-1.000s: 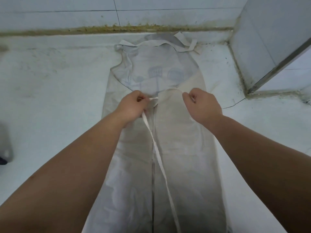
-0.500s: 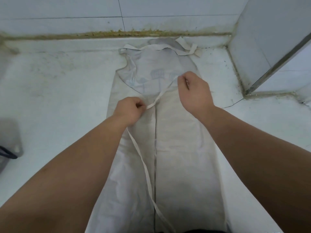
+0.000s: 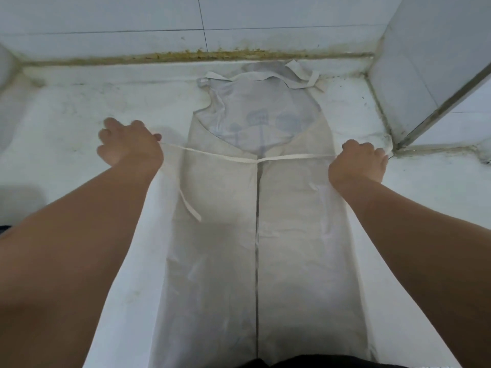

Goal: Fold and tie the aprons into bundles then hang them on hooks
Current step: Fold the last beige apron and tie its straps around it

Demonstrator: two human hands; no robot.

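Two hands, well apart, one on each side of the apron. Left hand (image 3: 130,148) sits off the apron's left edge on the white work surface (image 3: 66,102) and pinches the left waist tie (image 3: 207,152); outer fingers look splayed, exact grip hard to read. Tie runs taut from that hand to the centre line. Its loose tail (image 3: 190,207) dangles below and ends over the left panel.

Apron (image 3: 218,261) lies flat, lengthwise away from the person. Both side panels are folded in, edges meeting down the middle. Printed bib (image 3: 255,120) shows at the far end, neck strap (image 3: 255,75) bunched against the tiled wall (image 3: 106,17).

The ties cross at the centre (image 3: 257,160), just below the bib. Looks like a first half-knot drawn tight; can't tell if it is more than that.

Right waist tie (image 3: 297,156) runs taut to the right hand (image 3: 357,162), a closed fist clamped on it near the steel-edged pillar (image 3: 425,62).

Progress, my read:
- Done: lengthwise fold, first tie crossing.
- Left: finish the knot, fold or roll the length into a bundle, hang it.
- No hooks or other aprons in view.
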